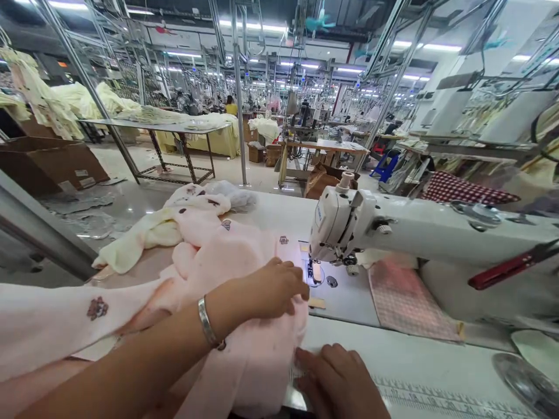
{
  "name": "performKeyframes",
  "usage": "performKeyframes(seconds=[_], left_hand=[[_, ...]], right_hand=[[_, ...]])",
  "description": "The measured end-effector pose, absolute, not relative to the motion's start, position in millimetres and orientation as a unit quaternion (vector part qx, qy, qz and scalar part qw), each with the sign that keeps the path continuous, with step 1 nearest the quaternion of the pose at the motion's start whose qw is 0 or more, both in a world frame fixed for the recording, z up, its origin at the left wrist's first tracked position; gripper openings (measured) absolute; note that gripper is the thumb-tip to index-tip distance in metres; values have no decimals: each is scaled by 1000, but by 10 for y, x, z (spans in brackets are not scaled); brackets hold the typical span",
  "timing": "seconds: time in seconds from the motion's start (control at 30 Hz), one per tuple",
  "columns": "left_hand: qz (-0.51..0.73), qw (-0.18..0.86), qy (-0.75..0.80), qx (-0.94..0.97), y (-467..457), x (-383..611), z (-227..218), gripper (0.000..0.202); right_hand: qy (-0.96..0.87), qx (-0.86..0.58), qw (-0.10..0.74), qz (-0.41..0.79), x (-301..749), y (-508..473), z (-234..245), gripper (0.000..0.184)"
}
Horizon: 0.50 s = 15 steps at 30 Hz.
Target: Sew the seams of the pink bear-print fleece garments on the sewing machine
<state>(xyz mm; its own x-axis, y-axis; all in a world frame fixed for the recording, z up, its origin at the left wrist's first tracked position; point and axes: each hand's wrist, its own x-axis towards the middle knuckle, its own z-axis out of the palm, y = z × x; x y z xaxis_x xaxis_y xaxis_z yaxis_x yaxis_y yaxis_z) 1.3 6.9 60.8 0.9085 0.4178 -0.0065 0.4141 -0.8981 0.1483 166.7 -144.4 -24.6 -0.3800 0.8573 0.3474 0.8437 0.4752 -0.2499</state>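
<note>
A pale pink garment [227, 256] with small printed or stitched figures spreads over the sewing machine's bed and off to the left. My left hand [277, 288], with a silver bracelet at the wrist, rests palm down on the cloth, fingers reaching to its right edge just left of the presser foot [314, 272]. Lower down, my right hand [336, 375] has thumb and forefinger closed at the garment's edge near the front of the table. The white sewing machine [345, 221] stands to the right, its lamp lighting the needle area. My left fingertips are partly hidden.
Pink checked cloth [410, 297] lies under the machine arm. Red-handled snips [502, 273] rest against the arm. A printed ruler strip [428, 396] runs along the front edge. Beyond stand a metal post [240, 105], a cardboard box [48, 166] and a cloth-laden table [170, 125].
</note>
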Motion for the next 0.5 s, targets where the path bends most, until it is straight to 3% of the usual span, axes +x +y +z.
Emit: performKeyframes(seconds=[0.13, 0.33, 0.4, 0.5], left_hand=[[34, 127, 187, 974, 12, -27, 530, 7], [160, 168, 222, 947, -25, 83, 236, 8], [185, 168, 225, 942, -49, 68, 96, 12], [235, 171, 241, 926, -74, -5, -6, 14]], right_hand=[[-816, -528, 228, 50, 1535, -1390, -183, 24], [-695, -616, 340, 147, 1190, -1340, -149, 38], [-636, -623, 393, 231, 1112, -1368, -148, 35], [-449, -557, 505, 483, 1047, -1472, -171, 31]])
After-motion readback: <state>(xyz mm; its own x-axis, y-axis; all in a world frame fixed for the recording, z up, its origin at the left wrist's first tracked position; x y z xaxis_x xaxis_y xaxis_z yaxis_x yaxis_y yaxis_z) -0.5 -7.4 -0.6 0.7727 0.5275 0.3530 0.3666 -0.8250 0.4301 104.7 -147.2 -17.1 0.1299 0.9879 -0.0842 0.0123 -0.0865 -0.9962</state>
